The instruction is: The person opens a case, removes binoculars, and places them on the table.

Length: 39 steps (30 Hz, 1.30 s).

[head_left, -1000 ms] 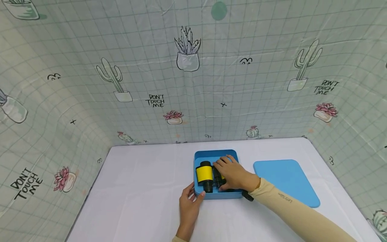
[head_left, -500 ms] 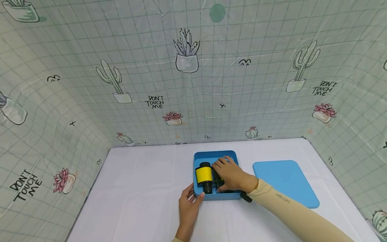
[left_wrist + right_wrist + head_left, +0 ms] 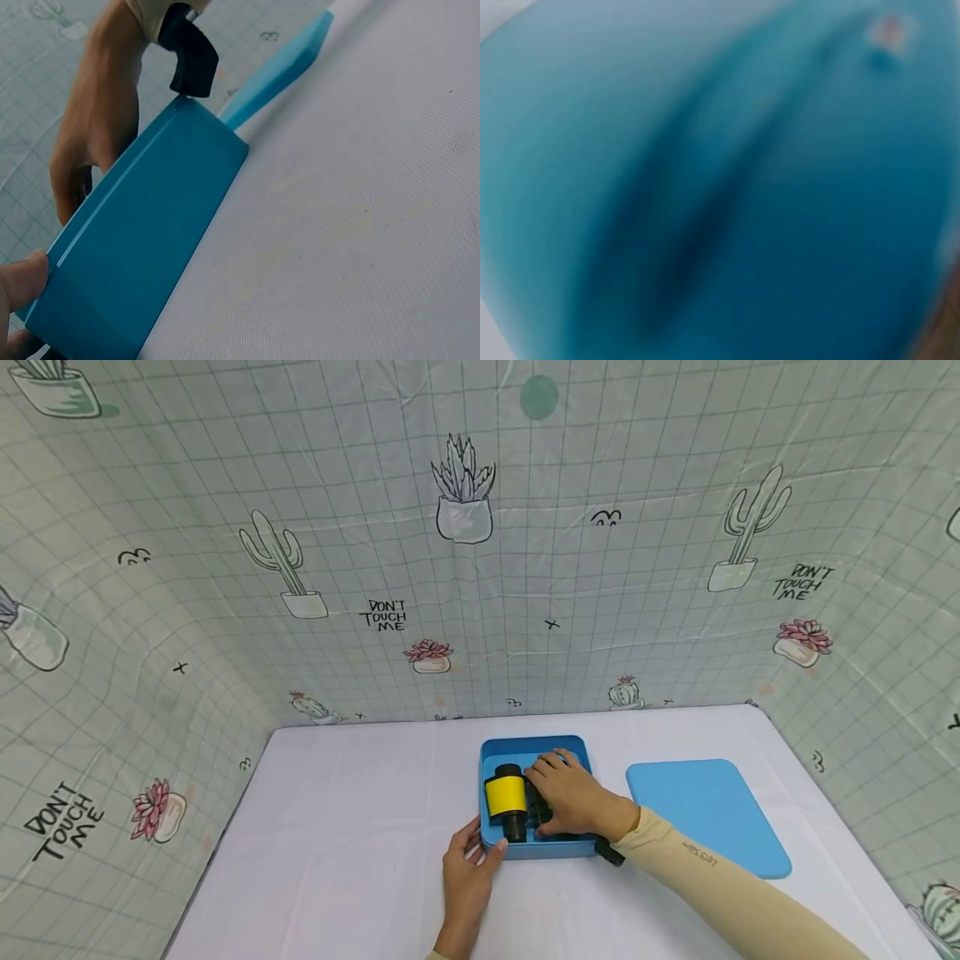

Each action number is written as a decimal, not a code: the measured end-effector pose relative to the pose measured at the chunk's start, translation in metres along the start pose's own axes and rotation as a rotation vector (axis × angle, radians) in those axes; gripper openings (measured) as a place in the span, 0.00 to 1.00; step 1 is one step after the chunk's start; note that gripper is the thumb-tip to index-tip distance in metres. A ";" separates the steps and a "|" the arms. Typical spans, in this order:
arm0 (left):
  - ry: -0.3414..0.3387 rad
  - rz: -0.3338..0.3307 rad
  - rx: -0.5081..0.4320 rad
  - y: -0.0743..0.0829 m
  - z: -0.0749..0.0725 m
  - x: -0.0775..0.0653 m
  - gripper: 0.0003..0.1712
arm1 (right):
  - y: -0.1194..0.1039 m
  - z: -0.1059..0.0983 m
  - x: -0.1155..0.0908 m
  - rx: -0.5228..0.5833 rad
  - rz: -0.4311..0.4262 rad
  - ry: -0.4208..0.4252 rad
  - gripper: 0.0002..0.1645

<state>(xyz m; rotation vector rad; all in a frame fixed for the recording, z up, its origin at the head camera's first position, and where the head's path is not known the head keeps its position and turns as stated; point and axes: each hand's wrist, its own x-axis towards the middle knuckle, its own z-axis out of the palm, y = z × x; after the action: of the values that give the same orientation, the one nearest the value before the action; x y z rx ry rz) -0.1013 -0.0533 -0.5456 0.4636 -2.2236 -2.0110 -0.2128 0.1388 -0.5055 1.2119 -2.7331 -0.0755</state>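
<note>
A yellow-and-black pair of binoculars (image 3: 507, 795) lies inside a blue box (image 3: 536, 850), one barrel showing at the left. My right hand (image 3: 573, 797) grips the other barrel from above and covers most of it. At the box's front left corner my left hand (image 3: 468, 870) holds on, thumb at the rim and fingers against the outer side. The left wrist view shows the box's wall (image 3: 139, 240) with the left thumb (image 3: 26, 281) at its edge; there the right hand (image 3: 101, 127) reaches over the far rim. Blurred blue fills most of the right wrist view.
A flat blue lid (image 3: 708, 814) lies on the white tabletop (image 3: 360, 827) to the right of the box. The black wrist camera (image 3: 609, 851) on the right arm hangs by the box's front right corner. A cactus-print cloth (image 3: 517, 568) stands behind and beside the table.
Both hands keep their places on the box and the binoculars. The right hand has settled very slightly leftward over the barrel, covering its yellow band. The whole view has shifted a little.
</note>
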 end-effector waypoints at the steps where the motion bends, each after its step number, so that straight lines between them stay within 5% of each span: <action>1: -0.002 0.002 0.001 0.000 0.000 0.000 0.33 | 0.000 0.000 0.000 0.004 0.003 -0.001 0.57; 13: -0.003 -0.016 0.020 0.000 0.001 0.000 0.34 | 0.006 -0.007 -0.002 0.079 0.038 0.006 0.57; 39: -0.013 -0.028 -0.011 -0.001 0.000 0.003 0.36 | 0.004 -0.068 0.026 0.091 0.026 0.137 0.60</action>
<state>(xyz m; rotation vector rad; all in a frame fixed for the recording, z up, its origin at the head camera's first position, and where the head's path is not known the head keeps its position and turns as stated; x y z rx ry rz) -0.1038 -0.0538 -0.5473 0.4847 -2.2245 -2.0452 -0.2221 0.1234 -0.4351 1.1578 -2.6578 0.1316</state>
